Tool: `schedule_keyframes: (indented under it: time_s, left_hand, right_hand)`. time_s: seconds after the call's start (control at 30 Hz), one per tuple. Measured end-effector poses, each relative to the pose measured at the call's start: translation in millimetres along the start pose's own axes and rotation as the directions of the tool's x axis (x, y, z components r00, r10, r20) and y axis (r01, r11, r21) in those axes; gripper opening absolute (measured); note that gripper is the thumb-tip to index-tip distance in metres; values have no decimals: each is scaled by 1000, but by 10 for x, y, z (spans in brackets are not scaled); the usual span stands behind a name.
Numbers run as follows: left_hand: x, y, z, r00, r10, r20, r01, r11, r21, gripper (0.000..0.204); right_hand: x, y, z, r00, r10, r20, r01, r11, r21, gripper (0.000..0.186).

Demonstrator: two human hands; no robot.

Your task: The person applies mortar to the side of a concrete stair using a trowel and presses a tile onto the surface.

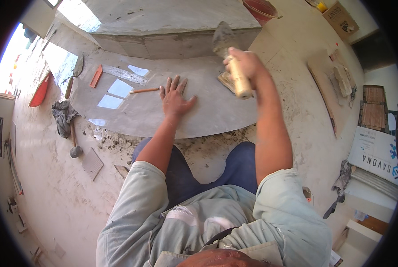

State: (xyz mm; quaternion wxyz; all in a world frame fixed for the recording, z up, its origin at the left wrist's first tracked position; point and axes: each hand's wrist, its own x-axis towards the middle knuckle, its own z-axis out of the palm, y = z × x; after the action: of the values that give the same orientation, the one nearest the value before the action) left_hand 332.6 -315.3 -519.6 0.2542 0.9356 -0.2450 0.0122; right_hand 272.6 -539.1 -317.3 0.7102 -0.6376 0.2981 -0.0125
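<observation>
My left hand (176, 99) lies flat with fingers spread on a grey slab (217, 113) with a curved near edge. Just left of its fingertips is a brown pencil (145, 90). My right hand (248, 66) is wrapped round the pale handle of a pointed trowel (225, 38), held above the slab's right part. The trowel's dark, dirty blade points away from me. Partly hidden below that hand is a small wooden piece (226, 82). A pale flat metal strip (125, 75) and a small red tool (96, 76) lie farther left on the slab.
Beyond the slab rises a grey tiled step (176, 44). On the left floor are a mallet (76, 151), a grey cloth (64, 116), a square tile (92, 163) and a red container (40, 91). A red basin (262, 11) stands far right; a wooden board (322, 98) lies right.
</observation>
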Motion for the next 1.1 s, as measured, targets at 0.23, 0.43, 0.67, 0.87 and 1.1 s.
schedule_keyframes:
  time_s: [0.23,0.43,0.67,0.87,1.1]
  left_hand:
    - [20,-228,188,1000,-27,13,28,995,-96,80]
    - [-32,-80,-31,1000,25,-5,-25,998,65,73]
    - [-50,-47,-13,998,30,-55,-32,999,-30,70]
    - [-63,-97,-1,1000,-16,-24,14,998,-63,68]
    - [-55,-113,-59,999,-32,-5,31,995,-90,65]
  right_hand:
    - [497,198,1484,966,-64,250,112,977,-180,40]
    - [349,284,806,989,-86,122,104,982,-158,45]
    - [53,-56,-895,912,-288,-291,19,741,-672,44]
    - [-426,-1037,-812,928,-372,20,-63,-210,-976,42]
    - [46,-1549,-369,837,-277,471,50,-820,-571,31]
